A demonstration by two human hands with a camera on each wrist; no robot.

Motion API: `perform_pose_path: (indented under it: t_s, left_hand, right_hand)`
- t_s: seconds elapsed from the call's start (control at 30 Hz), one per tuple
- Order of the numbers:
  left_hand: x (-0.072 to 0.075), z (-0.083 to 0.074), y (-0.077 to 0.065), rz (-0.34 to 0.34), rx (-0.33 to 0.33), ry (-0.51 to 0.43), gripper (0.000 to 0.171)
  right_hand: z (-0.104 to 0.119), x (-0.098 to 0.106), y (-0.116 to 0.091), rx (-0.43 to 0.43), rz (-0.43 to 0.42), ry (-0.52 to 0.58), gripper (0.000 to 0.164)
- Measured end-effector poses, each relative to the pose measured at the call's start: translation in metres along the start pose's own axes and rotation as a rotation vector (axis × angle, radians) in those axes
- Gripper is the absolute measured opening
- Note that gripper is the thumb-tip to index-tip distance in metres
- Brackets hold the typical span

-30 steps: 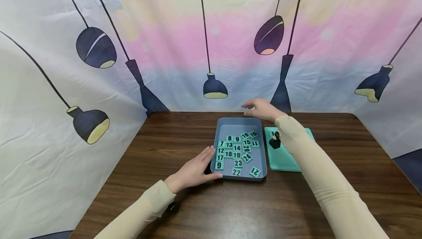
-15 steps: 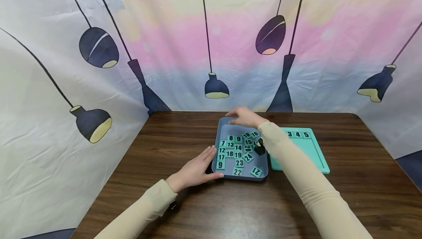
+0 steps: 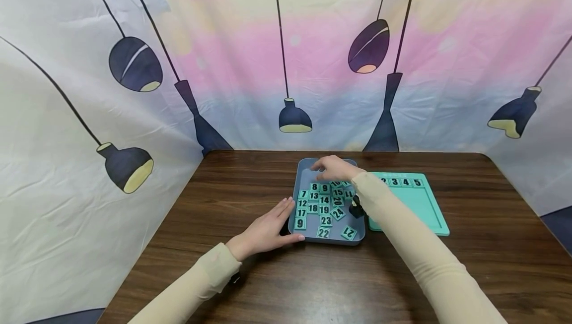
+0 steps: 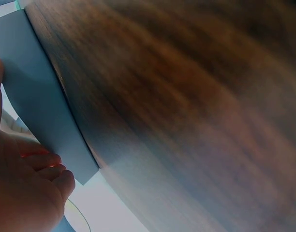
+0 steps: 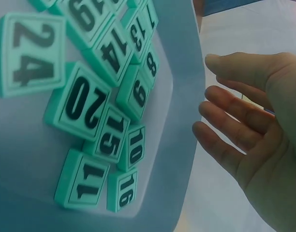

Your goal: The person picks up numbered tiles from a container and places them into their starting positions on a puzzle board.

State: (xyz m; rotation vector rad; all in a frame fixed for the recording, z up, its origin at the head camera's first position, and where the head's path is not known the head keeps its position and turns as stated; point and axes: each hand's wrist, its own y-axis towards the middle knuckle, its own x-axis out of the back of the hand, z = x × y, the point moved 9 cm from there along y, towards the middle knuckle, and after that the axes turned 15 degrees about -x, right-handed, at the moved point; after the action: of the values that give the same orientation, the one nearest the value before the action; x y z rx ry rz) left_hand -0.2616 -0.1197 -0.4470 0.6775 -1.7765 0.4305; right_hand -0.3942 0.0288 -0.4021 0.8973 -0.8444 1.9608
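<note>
A blue-grey tray (image 3: 306,172) holds several mint-green square tiles with black numbers. Against its near left corner lies my left hand (image 3: 263,229), fingers straight along the side and thumb at the front edge. The left wrist view shows that hand touching the tray's outer wall (image 4: 39,96). Over the far end of the tray hovers my right hand (image 3: 336,169), fingers loosely bent with nothing in them. In the right wrist view, the 8 tile (image 5: 151,64) and 9 tile (image 5: 139,93) lie nearest its fingertips. The forearm overlaps the tray's right side in the head view.
Right of the tray lies a mint-green board (image 3: 413,207) with number tiles along its far edge, 3, 4 and 5 showing plainly. My right sleeve (image 3: 402,225) hides its left part. Behind the wooden table (image 3: 214,185) hangs a lamp-patterned cloth (image 3: 232,66).
My right hand has moved left and down, from beyond the tray's far right corner to over its far end, uncovering most of the board. The left hand stays at the tray corner.
</note>
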Motion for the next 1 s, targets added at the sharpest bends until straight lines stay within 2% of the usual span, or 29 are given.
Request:
perform_pose_path:
  t_s: [0.53, 0.67, 1.0]
  left_hand:
    - [0.000, -0.001, 0.000, 0.003, 0.011, 0.007, 0.101]
    - [0.002, -0.001, 0.000, 0.001, 0.012, 0.002, 0.101]
    - [0.000, -0.002, 0.000, 0.004, 0.009, -0.001, 0.100]
  right_hand:
    - [-0.024, -0.007, -0.018, -0.039, 0.061, -0.095, 0.042]
    - [-0.024, -0.008, -0.022, -0.046, 0.074, -0.101, 0.043]
    - [-0.014, -0.019, -0.032, 0.008, 0.103, -0.128, 0.043]
